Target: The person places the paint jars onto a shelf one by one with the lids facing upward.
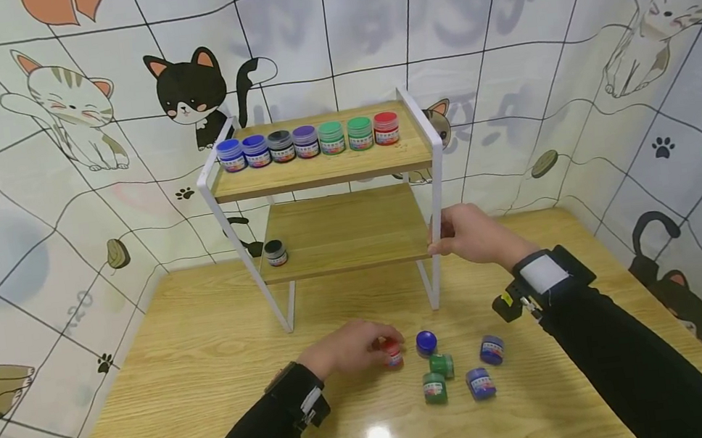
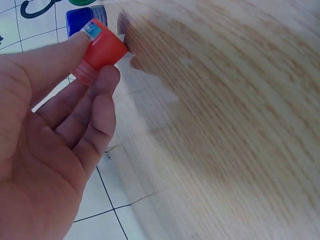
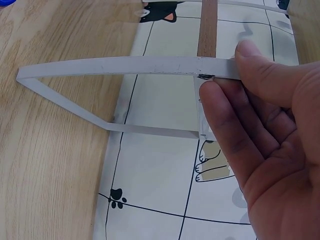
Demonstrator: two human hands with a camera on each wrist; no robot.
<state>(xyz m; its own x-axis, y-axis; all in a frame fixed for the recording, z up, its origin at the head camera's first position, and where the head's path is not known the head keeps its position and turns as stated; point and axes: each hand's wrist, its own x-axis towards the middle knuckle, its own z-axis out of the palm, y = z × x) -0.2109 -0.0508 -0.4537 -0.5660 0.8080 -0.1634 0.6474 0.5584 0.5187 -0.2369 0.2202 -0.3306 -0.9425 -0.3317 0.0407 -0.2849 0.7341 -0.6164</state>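
Red jar (image 1: 394, 356) pinched in left hand (image 1: 355, 347), upright rack (image 1: 352, 230)

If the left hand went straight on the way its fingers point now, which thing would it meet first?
Most likely the blue jar just beyond the red jar that the left hand holds, though the exact gap is hard to judge.

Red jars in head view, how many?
2: one red jar rightmost on the top shelf; another red jar, partly covered, in the left hand.
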